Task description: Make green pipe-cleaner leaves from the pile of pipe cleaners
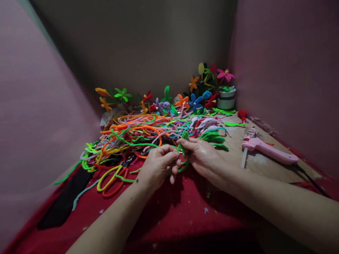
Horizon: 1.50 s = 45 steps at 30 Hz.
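Observation:
My left hand (159,165) and my right hand (202,155) meet above the near edge of a heap of coloured pipe cleaners (135,130). Between their fingertips is a green fuzzy pipe-cleaner piece (184,135), its rounded top standing up. My right thumb and forefinger pinch it at the middle, and my left thumb and forefinger close on its lower left side. More green strands hang beneath the hands, partly hidden by the fingers. Just right of my right hand lies a bundle of green leaf-like pieces (213,137).
Scissors with yellow and red handles (112,180) lie left of my left hand, near a black flat item (65,201). On a board (280,173) at right rests a pink glue gun (272,151) with its cord. Pipe-cleaner flowers (196,102) and a white pot (226,98) stand behind.

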Tool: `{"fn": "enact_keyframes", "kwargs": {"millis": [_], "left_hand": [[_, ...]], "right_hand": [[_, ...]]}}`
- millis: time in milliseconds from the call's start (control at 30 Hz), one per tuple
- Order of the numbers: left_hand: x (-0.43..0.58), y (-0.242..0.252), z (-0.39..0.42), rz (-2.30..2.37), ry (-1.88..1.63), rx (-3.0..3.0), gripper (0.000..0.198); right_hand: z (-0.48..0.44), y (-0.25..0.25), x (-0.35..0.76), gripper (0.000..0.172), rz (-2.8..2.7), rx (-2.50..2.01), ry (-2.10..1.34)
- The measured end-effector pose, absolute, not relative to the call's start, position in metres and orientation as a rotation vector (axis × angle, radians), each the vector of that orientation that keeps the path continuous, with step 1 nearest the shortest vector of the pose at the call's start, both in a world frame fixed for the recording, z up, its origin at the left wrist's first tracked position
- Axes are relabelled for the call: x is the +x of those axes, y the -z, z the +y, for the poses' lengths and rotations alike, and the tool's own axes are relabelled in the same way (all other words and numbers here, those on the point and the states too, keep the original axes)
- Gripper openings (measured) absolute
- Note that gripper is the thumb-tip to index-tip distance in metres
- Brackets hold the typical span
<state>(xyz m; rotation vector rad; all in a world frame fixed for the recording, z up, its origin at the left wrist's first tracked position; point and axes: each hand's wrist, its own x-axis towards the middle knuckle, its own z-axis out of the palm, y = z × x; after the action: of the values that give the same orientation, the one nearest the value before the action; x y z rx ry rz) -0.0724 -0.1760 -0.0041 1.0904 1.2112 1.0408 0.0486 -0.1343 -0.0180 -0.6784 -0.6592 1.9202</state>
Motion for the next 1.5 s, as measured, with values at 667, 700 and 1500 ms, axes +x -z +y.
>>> {"fn": "enact_keyframes", "kwargs": {"millis": [667,700,1500], "left_hand": [[-0.079,0.001,-0.176,1.274,-0.789,1.244,0.022],[-0.083,-0.001,-0.176,1.291,-0.808,1.284,0.022],[-0.093,0.007,-0.179,1.103,-1.294,2.259,0.023]], "right_hand": [[-0.131,0.025,0.048,0.010,-0.716,-0.721,-1.888],[-0.131,0.024,0.049,0.010,-0.698,-0.727,-1.887],[-0.132,0.025,0.053,0.006,-0.776,-0.721,-2.058]]}}
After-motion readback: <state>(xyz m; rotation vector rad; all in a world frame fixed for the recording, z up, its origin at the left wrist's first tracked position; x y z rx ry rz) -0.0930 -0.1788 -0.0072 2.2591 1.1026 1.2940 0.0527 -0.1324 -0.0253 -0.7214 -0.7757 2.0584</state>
